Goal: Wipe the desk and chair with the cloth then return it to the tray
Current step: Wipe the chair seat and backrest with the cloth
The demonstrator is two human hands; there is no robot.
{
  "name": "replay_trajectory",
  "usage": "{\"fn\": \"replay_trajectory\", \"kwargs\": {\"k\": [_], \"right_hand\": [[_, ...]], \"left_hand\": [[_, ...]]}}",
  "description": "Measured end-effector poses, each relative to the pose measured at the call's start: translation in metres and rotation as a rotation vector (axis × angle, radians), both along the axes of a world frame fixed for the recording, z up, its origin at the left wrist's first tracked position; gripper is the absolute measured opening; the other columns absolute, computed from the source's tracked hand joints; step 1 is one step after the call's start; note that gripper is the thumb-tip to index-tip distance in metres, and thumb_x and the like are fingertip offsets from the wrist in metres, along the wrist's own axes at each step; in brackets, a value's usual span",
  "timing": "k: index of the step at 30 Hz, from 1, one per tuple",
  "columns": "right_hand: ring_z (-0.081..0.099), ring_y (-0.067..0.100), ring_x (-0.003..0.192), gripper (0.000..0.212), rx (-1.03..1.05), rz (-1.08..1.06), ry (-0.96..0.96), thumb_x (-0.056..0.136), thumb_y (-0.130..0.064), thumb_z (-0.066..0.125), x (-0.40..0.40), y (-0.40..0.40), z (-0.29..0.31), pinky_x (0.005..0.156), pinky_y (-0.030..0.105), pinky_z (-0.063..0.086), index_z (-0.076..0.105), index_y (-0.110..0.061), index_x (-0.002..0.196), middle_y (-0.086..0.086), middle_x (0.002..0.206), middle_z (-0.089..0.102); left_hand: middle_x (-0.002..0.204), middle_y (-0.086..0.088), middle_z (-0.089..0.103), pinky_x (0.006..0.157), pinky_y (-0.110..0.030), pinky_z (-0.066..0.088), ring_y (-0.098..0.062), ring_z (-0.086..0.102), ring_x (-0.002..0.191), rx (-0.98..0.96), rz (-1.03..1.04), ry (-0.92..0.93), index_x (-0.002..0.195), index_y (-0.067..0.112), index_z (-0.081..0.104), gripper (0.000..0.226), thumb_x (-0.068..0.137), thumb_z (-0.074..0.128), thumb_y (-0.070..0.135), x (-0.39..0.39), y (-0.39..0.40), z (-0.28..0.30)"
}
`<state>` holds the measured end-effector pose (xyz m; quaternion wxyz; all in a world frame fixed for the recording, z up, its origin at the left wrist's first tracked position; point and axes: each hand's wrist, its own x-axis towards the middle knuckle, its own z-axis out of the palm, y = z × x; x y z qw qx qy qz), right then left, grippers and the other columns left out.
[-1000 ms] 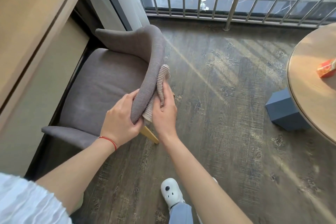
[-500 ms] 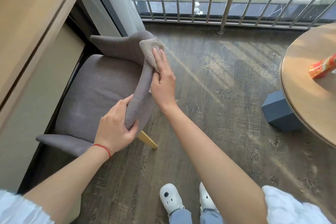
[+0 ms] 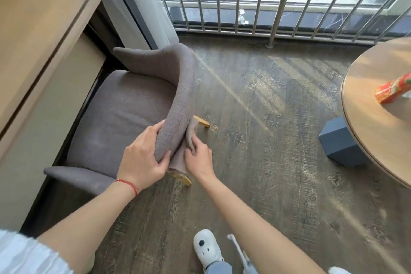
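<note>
The left hand point(image 3: 142, 158) wraps over the near end of the backrest of the grey chair point(image 3: 124, 115), thumb inside and fingers curled round the padded edge, so its grip is closed on the chair to steady it. The right hand point(image 3: 198, 158) presses the cloth point(image 3: 190, 138) against the outer face of that backrest, low down near the wooden leg point(image 3: 182, 179); its fingers are bunched into the fabric, holding it flat to the upholstery. The cloth looks soft and limp (a ribbed, light thing that folds wherever the fingers push it), so it should be held as a wad under the palm, not by a corner, or it will trail and drag. It seems light enough to carry in one hand. The chair sits tucked beside the bench point(image 3: 40, 18) at the left. No tray shows in this view, so the return is not yet in reach; the chair wipe looks to be the step in hand.
</note>
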<state>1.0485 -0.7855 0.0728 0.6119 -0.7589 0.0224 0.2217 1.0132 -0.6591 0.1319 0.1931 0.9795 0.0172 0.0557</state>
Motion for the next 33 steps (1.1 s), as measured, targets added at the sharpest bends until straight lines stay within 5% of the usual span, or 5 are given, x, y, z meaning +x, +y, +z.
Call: {"fn": "replay_trajectory", "kwargs": {"k": [4, 7, 13, 25, 33], "right_hand": [[0.046, 0.017, 0.134, 0.054, 0.086, -0.260, -0.076, 0.091, 0.003, 0.046, 0.023, -0.014, 0.007, 0.102, 0.013, 0.033, 0.045, -0.015, 0.141, 0.003, 0.144, 0.050], [0.033, 0.017, 0.142, 0.056, 0.222, -0.277, -0.361, 0.089, 0.008, 0.043, 0.076, 0.006, 0.029, 0.119, 0.035, 0.024, 0.042, -0.011, 0.142, 0.007, 0.150, 0.041], [0.046, 0.021, 0.133, 0.046, 0.160, -0.151, -0.057, 0.095, 0.001, 0.044, 0.114, 0.001, 0.003, 0.112, 0.034, 0.037, 0.047, -0.013, 0.139, 0.006, 0.142, 0.052], [0.026, -0.007, 0.139, 0.064, 0.224, -0.046, -0.264, 0.087, 0.011, 0.048, -0.028, -0.017, 0.038, 0.117, 0.015, 0.021, 0.039, -0.019, 0.143, -0.008, 0.150, 0.036], [0.032, 0.013, 0.140, 0.060, 0.236, -0.217, -0.382, 0.083, 0.015, 0.051, -0.028, 0.018, 0.052, 0.116, 0.029, 0.029, 0.052, -0.018, 0.132, 0.002, 0.151, 0.031]], "left_hand": [[0.118, 0.000, 0.062, 0.072, -0.033, 0.053, -0.019, 0.059, 0.104, 0.013, -0.007, -0.008, 0.130, 0.016, 0.044, 0.061, 0.072, 0.060, 0.027, 0.001, 0.001, 0.000], [0.117, 0.000, 0.062, 0.071, -0.031, 0.052, -0.020, 0.060, 0.102, 0.011, -0.017, 0.006, 0.131, 0.017, 0.044, 0.062, 0.072, 0.060, 0.028, 0.000, 0.001, 0.000], [0.114, 0.000, 0.063, 0.069, -0.034, 0.053, -0.024, 0.063, 0.100, 0.008, -0.002, 0.021, 0.131, 0.017, 0.044, 0.063, 0.072, 0.062, 0.027, 0.000, 0.001, 0.002], [0.118, -0.003, 0.062, 0.077, -0.035, 0.052, -0.026, 0.062, 0.102, -0.053, -0.019, 0.043, 0.134, 0.015, 0.043, 0.068, 0.067, 0.058, 0.022, 0.000, 0.001, 0.006], [0.113, -0.004, 0.063, 0.074, -0.036, 0.053, -0.028, 0.062, 0.098, -0.060, -0.006, 0.044, 0.129, 0.015, 0.045, 0.066, 0.064, 0.057, 0.017, 0.000, 0.001, 0.006]]}}
